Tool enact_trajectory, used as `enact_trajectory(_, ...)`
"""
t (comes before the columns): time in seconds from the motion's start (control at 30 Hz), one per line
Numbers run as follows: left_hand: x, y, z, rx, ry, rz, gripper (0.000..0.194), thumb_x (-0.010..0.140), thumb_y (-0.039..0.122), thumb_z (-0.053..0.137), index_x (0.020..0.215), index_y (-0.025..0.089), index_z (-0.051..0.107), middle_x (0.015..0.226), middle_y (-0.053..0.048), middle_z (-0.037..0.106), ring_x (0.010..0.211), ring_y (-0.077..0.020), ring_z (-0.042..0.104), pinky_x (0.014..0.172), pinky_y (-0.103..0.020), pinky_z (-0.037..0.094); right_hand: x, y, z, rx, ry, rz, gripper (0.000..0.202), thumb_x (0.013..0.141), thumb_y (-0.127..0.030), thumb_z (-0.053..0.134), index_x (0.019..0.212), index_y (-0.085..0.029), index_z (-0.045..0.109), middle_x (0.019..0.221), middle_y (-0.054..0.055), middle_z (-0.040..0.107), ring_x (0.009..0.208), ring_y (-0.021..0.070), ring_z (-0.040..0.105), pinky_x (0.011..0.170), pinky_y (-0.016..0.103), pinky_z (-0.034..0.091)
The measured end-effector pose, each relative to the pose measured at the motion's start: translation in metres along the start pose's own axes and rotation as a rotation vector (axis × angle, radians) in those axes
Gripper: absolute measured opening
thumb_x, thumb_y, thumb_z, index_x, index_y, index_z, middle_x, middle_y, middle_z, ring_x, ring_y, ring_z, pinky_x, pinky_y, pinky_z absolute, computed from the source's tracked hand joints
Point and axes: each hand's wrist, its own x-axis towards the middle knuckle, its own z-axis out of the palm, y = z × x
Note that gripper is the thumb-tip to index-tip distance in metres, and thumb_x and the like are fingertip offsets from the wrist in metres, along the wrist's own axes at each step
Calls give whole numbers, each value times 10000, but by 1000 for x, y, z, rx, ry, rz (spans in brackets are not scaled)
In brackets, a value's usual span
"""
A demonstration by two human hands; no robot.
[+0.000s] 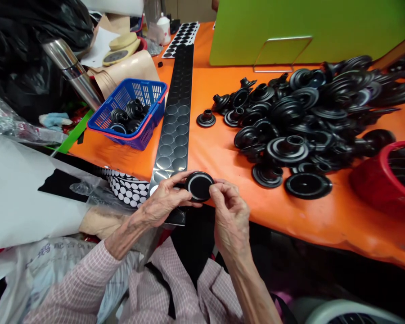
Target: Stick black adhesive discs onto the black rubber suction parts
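My left hand [168, 198] grips a black round part [199, 186] with a pale ring on its face, held just over the table's front edge. Its flat face is turned up towards me. My right hand [231, 209] is closed, thumb and forefinger pinched at the part's right edge. Whether they grip the rim or a thin black disc on the face, I cannot tell. Beneath my left hand runs a long black strip of round stickers [173, 139]. A large heap of similar black stemmed parts [290, 119] lies to the right, with a single one [206, 118] apart from it.
A blue basket [99, 119] holding several black parts stands left of the strip. At the right edge is a red tub [374, 173]. A green board [243, 31] backs the orange table [205, 153]. A steel flask [72, 72] leans at the left.
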Motion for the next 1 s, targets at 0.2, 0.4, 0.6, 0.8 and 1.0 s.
enact_trajectory(0.2,0,-2,-2,8,29,5,366,741,234,729,1099,190,665,1091,-88,607,990,-255,645,768,-426,603,-3,7,4,-115,44,-103,196,828,-391,579,780,-201,572,900,31,527,821,169,561,727,320,478)
enact_trajectory(0.4,0,-9,-7,6,46,48,371,741,235,742,1095,176,650,1082,-86,611,990,-251,647,752,-402,614,-6,15,11,-241,63,-255,156,883,-345,516,800,-214,525,915,44,538,889,183,556,797,360,485)
enact_trajectory(0.6,-2,-8,-10,-1,70,75,359,745,228,738,1086,175,640,1082,-68,597,910,-213,673,744,-364,611,-6,15,14,-110,47,-99,234,821,-421,604,897,-212,530,914,32,563,821,158,579,708,308,528)
enact_trajectory(0.8,0,18,-23,7,96,103,408,751,273,728,1130,171,615,1110,-81,588,837,-199,685,691,-335,605,22,-6,24,127,-329,151,347,717,-475,728,717,-173,559,640,-32,550,561,88,517,513,213,450)
enact_trajectory(1.0,17,134,-47,257,326,392,523,800,221,674,1289,124,514,991,-109,649,703,-141,677,667,-291,576,84,-75,119,399,-523,-11,309,718,-415,726,760,-173,539,636,-53,556,531,69,543,583,228,483)
